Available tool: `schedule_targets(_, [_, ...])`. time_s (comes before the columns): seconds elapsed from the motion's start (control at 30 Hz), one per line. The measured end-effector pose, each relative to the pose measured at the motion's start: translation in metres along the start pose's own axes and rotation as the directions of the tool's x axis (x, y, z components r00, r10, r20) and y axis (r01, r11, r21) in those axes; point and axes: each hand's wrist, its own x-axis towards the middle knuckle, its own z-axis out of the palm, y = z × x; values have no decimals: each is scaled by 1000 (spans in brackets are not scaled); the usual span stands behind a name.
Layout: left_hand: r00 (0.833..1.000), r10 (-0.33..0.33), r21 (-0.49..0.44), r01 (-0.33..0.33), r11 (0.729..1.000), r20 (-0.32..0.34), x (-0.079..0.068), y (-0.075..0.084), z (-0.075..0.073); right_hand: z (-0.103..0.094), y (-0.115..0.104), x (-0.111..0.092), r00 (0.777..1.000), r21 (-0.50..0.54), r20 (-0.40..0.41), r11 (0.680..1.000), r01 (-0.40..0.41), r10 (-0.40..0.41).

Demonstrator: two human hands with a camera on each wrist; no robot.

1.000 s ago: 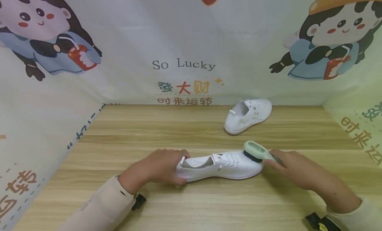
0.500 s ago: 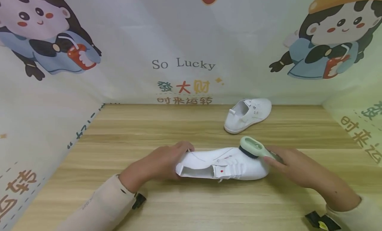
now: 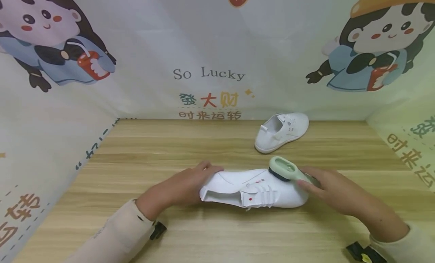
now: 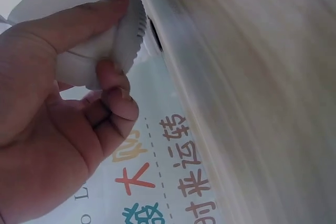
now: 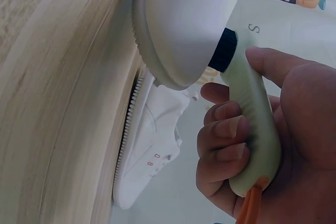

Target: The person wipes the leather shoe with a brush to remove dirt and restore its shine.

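Observation:
A white lace-up shoe (image 3: 231,182) lies tilted toward me, its opening facing the near side and its toe to the right. My left hand (image 3: 185,184) grips its heel; in the left wrist view the thumb and curled fingers pinch the heel's back (image 4: 89,30). My right hand (image 3: 334,189) holds a pale green brush (image 3: 283,168), fingers wrapped round the handle (image 5: 254,124) in the right wrist view. An orange cord (image 5: 251,205) hangs from the handle's end. The brush's black bristles (image 5: 224,51) press against the far side of the shoe's toe area.
A second white shoe (image 3: 282,131) stands farther back, close to the rear wall sheet (image 3: 146,85). Wood-grain tabletop (image 3: 190,233) spreads beneath everything, with printed sheets rising at the left, back and right.
The gripped shoe has rolled toward me from nearly upright, showing its far side. My right hand has shifted the brush slightly left along the toe. The second shoe stays put.

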Motion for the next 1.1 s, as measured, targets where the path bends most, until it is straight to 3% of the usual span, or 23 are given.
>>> schedule_targets(0.27, [994,87,-140,-77,987,63,-3,-2,-2,-1,-1,1,1000,-31,-18,999,-4,4])
schedule_targets(0.5, [994,79,-206,-63,976,70,-2,0,-3,-2,-2,1,1000,-23,-7,1000,-13,13])
schedule_targets(0.63, [998,46,-181,-37,983,51,-2,1,0,-1,-2,0,1000,-26,-12,1000,-7,7])
schedule_targets(0.87, [1000,26,0,-26,1000,-9,-1,5,1,-1,-5,-1,999,-39,-34,999,2,-3])
schedule_targets(1.1, [1000,2,3,-2,1000,7,0,6,0,-1,-5,-2,999,-44,-39,999,14,-16])
